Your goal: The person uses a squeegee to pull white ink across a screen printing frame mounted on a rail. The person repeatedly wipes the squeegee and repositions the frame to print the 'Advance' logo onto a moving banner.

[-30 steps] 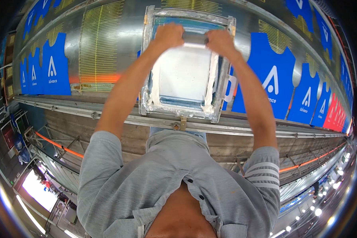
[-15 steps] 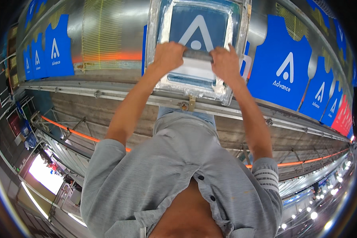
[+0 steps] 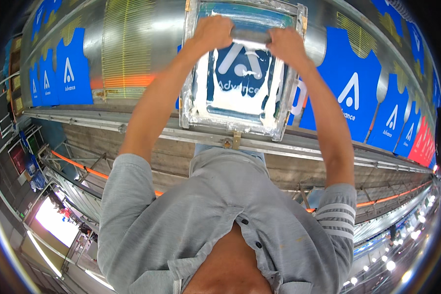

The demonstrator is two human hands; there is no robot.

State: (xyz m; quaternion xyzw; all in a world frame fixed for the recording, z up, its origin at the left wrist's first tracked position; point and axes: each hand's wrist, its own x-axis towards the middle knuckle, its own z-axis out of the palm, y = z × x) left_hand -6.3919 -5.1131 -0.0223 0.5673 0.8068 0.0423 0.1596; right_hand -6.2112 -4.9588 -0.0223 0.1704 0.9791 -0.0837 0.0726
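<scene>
At the far part of a screen-printing frame (image 3: 277, 132), my left hand (image 3: 214, 33) and my right hand (image 3: 286, 45) are both closed on a squeegee (image 3: 251, 36), one at each end of its grey handle. Under it, the dark blue mesh (image 3: 220, 71) carries a pale triangular logo with lettering below. White ink (image 3: 230, 102) lies thick along the mesh's near end and sides, with streaks over the logo. The squeegee's blade is mostly hidden by blur and ink.
Blue cut fabric panels (image 3: 73, 68) with white logos lie along the metal table (image 3: 169, 29) on both sides, with red panels (image 3: 423, 144) at the far right. A metal rail (image 3: 157, 128) edges the table near my waist. Yellow mesh-like marks (image 3: 127, 44) show at left.
Both hands have pushed the squeegee away from me, from the near part of the mesh to its far part. The near mesh and the white ink on it now show.
</scene>
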